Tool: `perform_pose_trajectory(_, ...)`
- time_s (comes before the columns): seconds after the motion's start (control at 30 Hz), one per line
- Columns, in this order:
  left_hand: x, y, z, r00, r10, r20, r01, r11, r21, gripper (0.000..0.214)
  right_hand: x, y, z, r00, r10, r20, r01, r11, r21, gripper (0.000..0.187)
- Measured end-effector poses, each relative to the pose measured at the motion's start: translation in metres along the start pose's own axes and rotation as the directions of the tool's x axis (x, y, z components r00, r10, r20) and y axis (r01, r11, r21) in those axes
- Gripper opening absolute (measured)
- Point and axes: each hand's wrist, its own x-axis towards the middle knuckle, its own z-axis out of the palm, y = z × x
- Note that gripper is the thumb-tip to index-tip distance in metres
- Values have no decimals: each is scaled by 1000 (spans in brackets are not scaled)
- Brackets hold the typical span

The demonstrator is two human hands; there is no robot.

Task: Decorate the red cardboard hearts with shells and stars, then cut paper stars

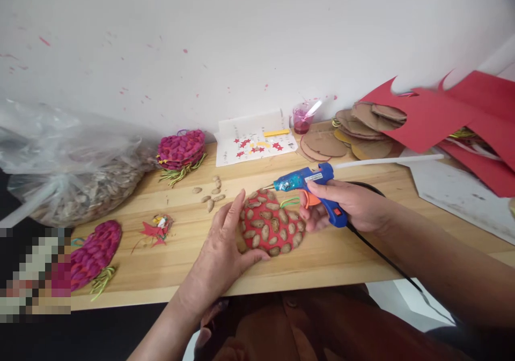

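Likely hazard: the nozzle of the blue glue gun (309,185) sits at the upper edge of the red shell-covered piece (271,227), and the left hand (223,248) has its fingers (236,206) just beside that edge, so hot glue could reach skin. A drip could also foul shells already set on the piece. The black cord (382,256) trails right of the piece and over the edge of the wooden table (169,264), where a snag might jerk the gun. The right hand (346,205), just right of the piece, is wrapped closed around the gun's handle. The left hand lies flat on the piece's left side, fingers loosely spread, pinning it to the table. Loose shells (211,194) lie up and left of the piece
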Motion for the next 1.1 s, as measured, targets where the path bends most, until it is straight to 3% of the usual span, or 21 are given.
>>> perform_pose_trajectory(0.13,2,0,1,998,5,-59,-5,1000,-3,110,2,-1,-4,998,-43,-37,44,999,6,44)
perform_pose_trajectory(0.2,6,-2,-3,997,-5,-79,4,1000,-14,87,3,-1,-5,996,-74,-50,74,997,2,44)
perform_pose_trajectory(0.3,19,-6,-10,990,-21,-137,18,1000,-23,36,4,-1,-6,992,-98,-79,98,995,-8,45)
perform_pose_trajectory(0.4,36,-7,-14,984,18,-180,-13,1000,26,14,4,0,-5,987,-129,-98,127,992,-26,45)
perform_pose_trajectory(0.53,53,-5,-12,990,92,-107,-74,985,154,7,5,1,-4,980,-168,-107,167,986,-22,43)
perform_pose_trajectory(0.73,59,-7,-11,995,85,-45,-75,976,205,3,5,3,-4,973,-192,-128,192,981,-13,41)
perform_pose_trajectory(0.87,56,3,-18,986,137,-96,-120,979,165,4,4,3,-1,978,-170,-119,175,984,37,42)
perform_pose_trajectory(1.0,56,25,-15,939,254,-232,-233,966,116,5,4,3,4,978,-179,-108,190,976,108,45)
perform_pose_trajectory(1.1,60,38,-4,847,465,-258,-428,884,188,12,6,4,6,977,-190,-94,201,971,132,43)
